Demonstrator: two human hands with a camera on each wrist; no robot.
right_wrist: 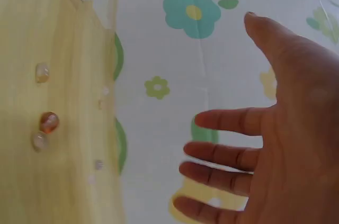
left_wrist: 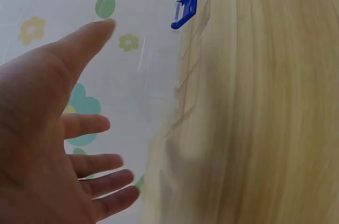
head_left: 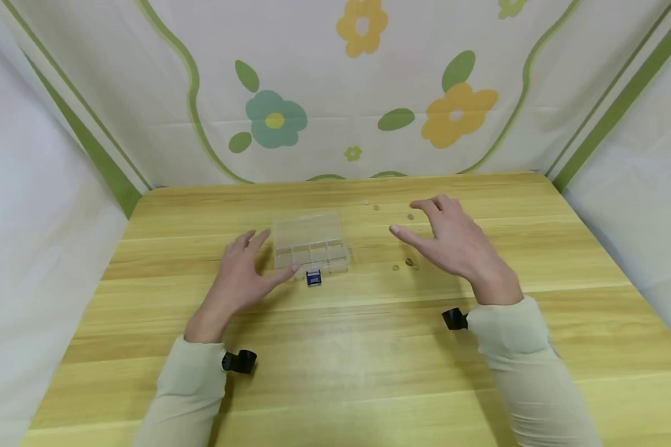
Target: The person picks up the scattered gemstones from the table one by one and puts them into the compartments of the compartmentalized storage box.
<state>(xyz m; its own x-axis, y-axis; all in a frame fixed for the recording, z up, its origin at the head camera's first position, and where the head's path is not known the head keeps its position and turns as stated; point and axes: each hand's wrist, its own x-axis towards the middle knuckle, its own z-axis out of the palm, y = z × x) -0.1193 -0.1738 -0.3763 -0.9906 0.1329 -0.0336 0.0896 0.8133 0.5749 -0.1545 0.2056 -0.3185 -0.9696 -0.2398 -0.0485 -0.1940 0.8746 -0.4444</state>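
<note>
A clear plastic compartment box (head_left: 307,232) stands on the table with its lid raised; a blue clasp (head_left: 314,277) shows at its front, also in the left wrist view, where the clasp (left_wrist: 185,9) is seen from the side. My left hand (head_left: 237,273) hovers at the box's left side, fingers spread, holding nothing. Over the right part of the table is my right hand (head_left: 450,239), thumb apart from the extended fingers and nothing in its grasp. Beneath and beside it lie several small beads or stones, among them a reddish-brown one (right_wrist: 49,122) and a pale one (right_wrist: 42,72).
The wood-grain table (head_left: 335,366) reaches back to a white flowered cloth (head_left: 319,81). White cloth walls hang at both sides. Small pale pieces (head_left: 376,207) lie farther back, right of the box. A black wrist camera (head_left: 455,319) sits by the right cuff.
</note>
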